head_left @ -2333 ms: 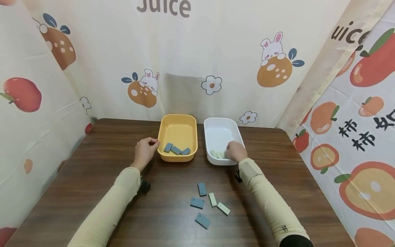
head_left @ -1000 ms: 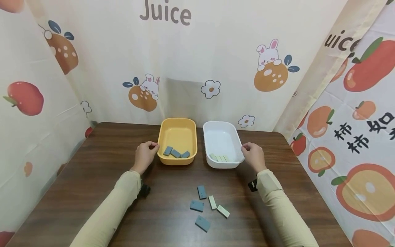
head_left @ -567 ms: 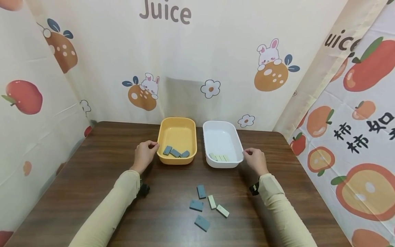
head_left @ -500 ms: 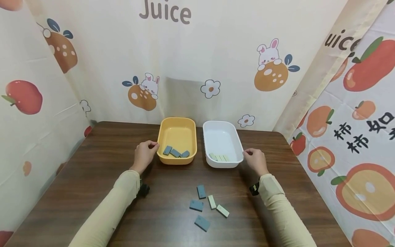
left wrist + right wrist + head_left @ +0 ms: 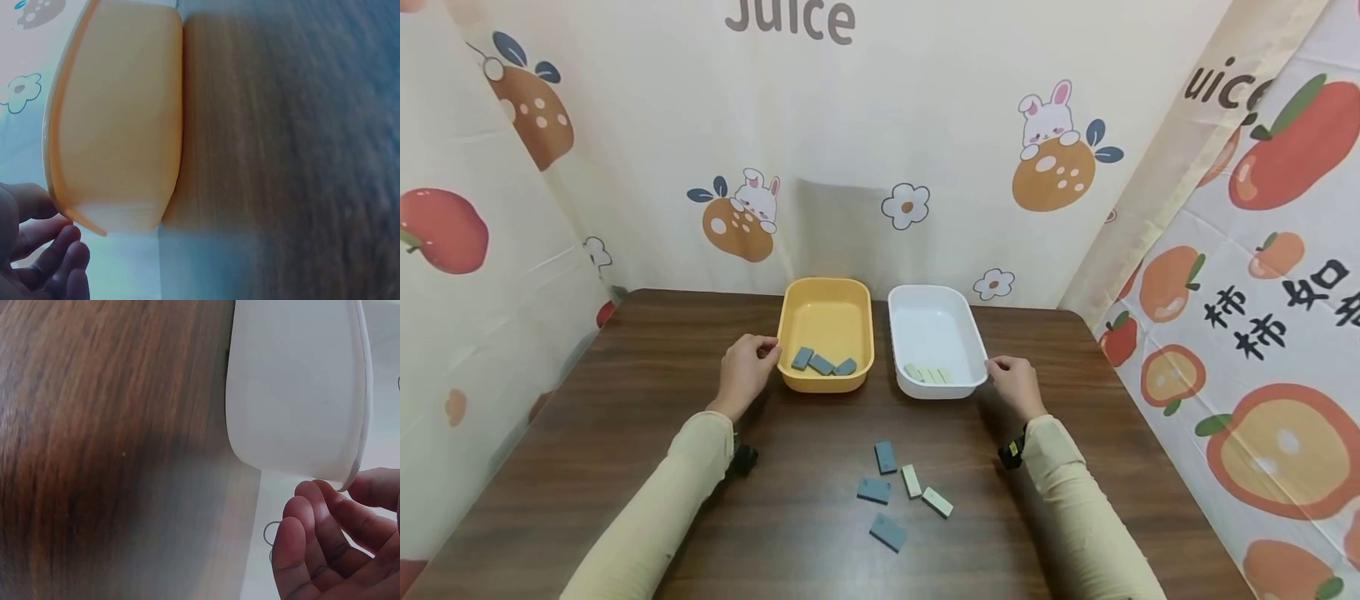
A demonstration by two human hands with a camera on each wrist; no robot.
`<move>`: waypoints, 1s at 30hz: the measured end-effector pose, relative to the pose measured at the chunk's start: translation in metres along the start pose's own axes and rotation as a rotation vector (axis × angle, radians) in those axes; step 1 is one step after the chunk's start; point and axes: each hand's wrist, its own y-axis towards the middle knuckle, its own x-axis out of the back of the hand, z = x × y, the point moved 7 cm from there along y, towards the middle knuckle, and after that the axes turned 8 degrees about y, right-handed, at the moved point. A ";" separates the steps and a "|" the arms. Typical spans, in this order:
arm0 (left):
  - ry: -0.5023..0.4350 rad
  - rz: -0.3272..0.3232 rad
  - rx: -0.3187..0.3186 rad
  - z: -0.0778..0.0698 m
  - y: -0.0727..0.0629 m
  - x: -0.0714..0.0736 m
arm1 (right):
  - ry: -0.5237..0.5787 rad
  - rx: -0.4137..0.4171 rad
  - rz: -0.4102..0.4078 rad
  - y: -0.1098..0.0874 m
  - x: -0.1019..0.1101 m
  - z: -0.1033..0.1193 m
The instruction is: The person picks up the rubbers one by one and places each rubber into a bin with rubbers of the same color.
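Note:
My left hand [image 5: 745,373] pinches the left rim of a yellow plastic tray [image 5: 826,318] between thumb and forefinger; the left wrist view shows the other fingers loosely bent below the rim. At the right side of a white tray [image 5: 931,321], my right hand [image 5: 1018,387] has its thumb and forefinger on the rim, as the right wrist view also shows. Three blue-grey blocks [image 5: 822,365] lie inside the yellow tray near its front. Several narrow pale green blocks [image 5: 932,376] lie side by side at the front of the white one.
On the dark wooden table [image 5: 805,517], in front of the trays, lie three blue-grey blocks [image 5: 874,490] and two pale green blocks [image 5: 937,502]. A printed curtain [image 5: 850,125] hangs close behind the trays, and more printed cloth closes off both sides.
My right hand has come out of the white tray and taken hold of its right rim. My left hand has stayed at the yellow tray. The head view has shifted slightly.

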 end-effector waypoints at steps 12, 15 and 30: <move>0.036 -0.009 -0.061 -0.013 -0.006 0.009 | 0.062 -0.016 -0.030 -0.001 0.001 0.001; 0.029 -0.017 -0.090 -0.021 -0.009 0.008 | 0.055 -0.012 -0.035 -0.001 0.001 0.001; -0.016 -0.050 -0.232 -0.050 -0.021 0.003 | 0.043 -0.017 -0.050 -0.004 0.001 0.004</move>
